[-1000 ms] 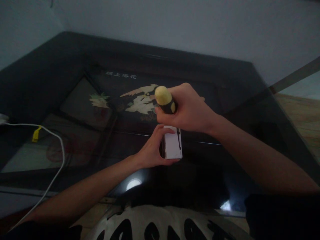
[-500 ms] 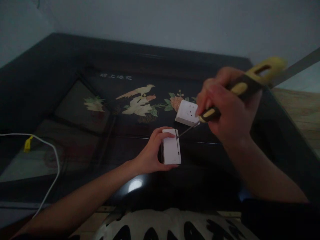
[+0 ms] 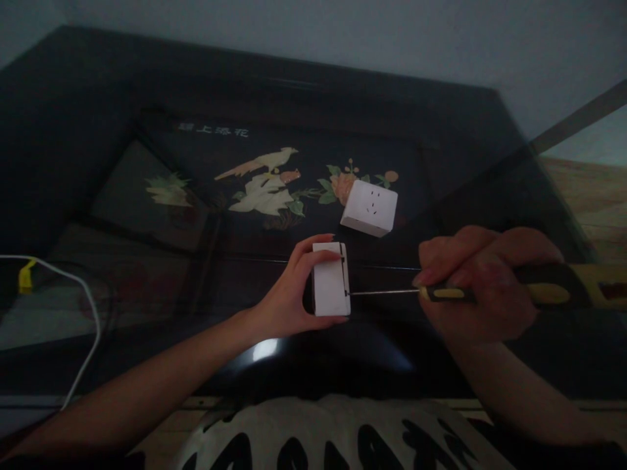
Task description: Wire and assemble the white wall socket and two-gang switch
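Note:
My left hand (image 3: pixel 289 294) grips a white socket box (image 3: pixel 329 287) by its two short ends, thumb on the near end and fingers over the far one. The box stands on its side on the dark table, with a dark seam and small slots along its right edge. In my right hand (image 3: pixel 482 287) is a screwdriver (image 3: pixel 543 292) with a yellow and black handle, held nearly level. Its thin shaft points left and the tip meets the lower slot at the seam. Just beyond the box lies a second white socket (image 3: pixel 375 203), its holes facing up.
The glossy dark table (image 3: pixel 274 85) carries an inlaid bird and flowers (image 3: pixel 262 189). At the left lies a white cable (image 3: pixel 93 307) with a yellow tag (image 3: pixel 25 277). A pale wall (image 3: pixel 343 32) rises behind the far edge.
My right hand has swung down and right, so the screwdriver went from slanted to nearly level. Its tip shifted from the upper part of the seam to the lower slot.

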`<action>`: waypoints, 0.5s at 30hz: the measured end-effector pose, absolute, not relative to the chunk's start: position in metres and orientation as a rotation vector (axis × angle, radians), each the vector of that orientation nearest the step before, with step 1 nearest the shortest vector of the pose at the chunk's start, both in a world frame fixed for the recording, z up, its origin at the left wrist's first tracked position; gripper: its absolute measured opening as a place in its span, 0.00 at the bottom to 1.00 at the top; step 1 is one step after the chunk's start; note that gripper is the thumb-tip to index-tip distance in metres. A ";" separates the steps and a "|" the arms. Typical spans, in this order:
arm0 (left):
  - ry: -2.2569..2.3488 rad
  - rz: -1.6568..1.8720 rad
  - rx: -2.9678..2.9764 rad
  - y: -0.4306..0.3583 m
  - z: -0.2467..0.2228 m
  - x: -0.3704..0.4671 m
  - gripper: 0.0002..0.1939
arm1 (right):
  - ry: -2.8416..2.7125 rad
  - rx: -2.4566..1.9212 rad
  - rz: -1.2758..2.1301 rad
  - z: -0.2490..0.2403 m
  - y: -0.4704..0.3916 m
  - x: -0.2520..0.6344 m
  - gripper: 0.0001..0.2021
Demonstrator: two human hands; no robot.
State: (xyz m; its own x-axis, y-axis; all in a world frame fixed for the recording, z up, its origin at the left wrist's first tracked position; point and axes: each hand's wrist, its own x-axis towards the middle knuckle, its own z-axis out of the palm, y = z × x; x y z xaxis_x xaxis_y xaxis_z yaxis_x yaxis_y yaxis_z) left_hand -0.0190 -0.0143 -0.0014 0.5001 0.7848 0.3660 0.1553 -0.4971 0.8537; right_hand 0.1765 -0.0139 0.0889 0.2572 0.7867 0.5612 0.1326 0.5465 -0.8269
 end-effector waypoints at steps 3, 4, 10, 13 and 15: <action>0.761 1.014 1.944 -0.014 -0.002 -0.019 0.46 | -1.310 -0.862 0.600 0.089 -0.011 0.179 0.14; 0.753 1.018 1.941 -0.013 -0.002 -0.019 0.46 | -1.347 -0.822 0.622 0.090 -0.010 0.180 0.13; 0.768 1.046 1.915 -0.014 -0.001 -0.017 0.44 | -1.636 -0.607 0.751 0.108 0.002 0.177 0.15; 0.809 1.055 1.902 -0.014 -0.003 -0.017 0.43 | -1.888 -0.594 0.826 0.124 0.010 0.169 0.16; 0.856 1.031 1.868 -0.014 -0.008 -0.018 0.43 | -2.063 -0.609 0.905 0.134 0.016 0.160 0.16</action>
